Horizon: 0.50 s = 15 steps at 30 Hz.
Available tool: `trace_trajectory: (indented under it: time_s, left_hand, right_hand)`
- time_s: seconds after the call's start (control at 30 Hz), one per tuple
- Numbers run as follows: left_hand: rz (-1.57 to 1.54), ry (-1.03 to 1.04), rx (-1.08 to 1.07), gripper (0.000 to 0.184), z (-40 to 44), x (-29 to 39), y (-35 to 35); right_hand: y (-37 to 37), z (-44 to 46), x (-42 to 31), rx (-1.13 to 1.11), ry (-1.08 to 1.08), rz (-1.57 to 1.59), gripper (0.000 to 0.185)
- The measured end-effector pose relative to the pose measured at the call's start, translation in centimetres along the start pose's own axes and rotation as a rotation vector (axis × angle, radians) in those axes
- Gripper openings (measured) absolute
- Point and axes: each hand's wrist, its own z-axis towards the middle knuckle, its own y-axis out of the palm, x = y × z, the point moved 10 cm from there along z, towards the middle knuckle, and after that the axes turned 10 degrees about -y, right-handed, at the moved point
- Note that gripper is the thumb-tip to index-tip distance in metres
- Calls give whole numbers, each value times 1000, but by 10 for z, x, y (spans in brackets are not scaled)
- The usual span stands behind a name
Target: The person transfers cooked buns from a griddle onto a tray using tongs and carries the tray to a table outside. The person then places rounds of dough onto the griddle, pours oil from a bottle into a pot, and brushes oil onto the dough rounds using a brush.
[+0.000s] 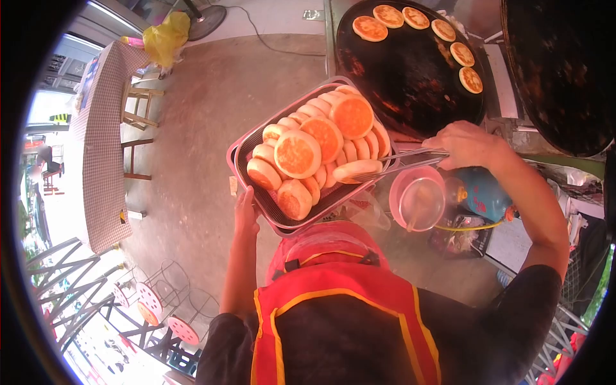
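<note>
Your right hand [465,145] has its fingers clamped on the handle end of the metal tongs [410,156]. The long axis of the tongs runs nearly level across the frame, dipping slightly leftward, with the tips pointing left. The tips meet a pale flatbread [351,171] at the right edge of the tray [241,168]; you cannot be confirmed as gripping it, since the contact is partly hidden.

The tray sits at centre frame, its long axis slanting from lower left to upper right. Your left hand [245,215] is at its lower-left side, thumb against the rim; the fingers are partly hidden, so their closure cannot be told.

Contents: the tray is lined with a dark ribbed basket and heaped with browned flatbreads [298,154], many tipped on edge in rows, several lying flat on top. At upper centre-right, the round griddle [407,80] carries six flatbreads along its rim. Right of centre, a pink bowl [399,186] holds a translucent container [423,204]; its contents are unclear.
</note>
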Motion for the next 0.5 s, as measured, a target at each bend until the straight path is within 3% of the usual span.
trace_trajectory:
  time_s: [0.13,0.23,0.33,0.43,0.47,0.5]
  left_hand:
    - [-3,12,-14,31,1,-1,0]
    - [0,9,-13,32,3,-2,0]
    - [26,2,-21,33,7,-3,-3]
    - [54,-13,-14,33,12,-9,-9]
    - [39,-5,-15,33,9,-7,-7]
    - [23,1,-15,32,6,-5,-5]
  right_hand:
    - [-8,-1,17,-58,79,56,37]
    - [-20,-18,24,21,118,42,41]
    - [-32,-50,43,87,225,270,39]
    - [-8,-62,105,379,310,640,37]
    - [16,-59,120,413,490,994,33]
    - [34,-48,135,551,540,1177,33]
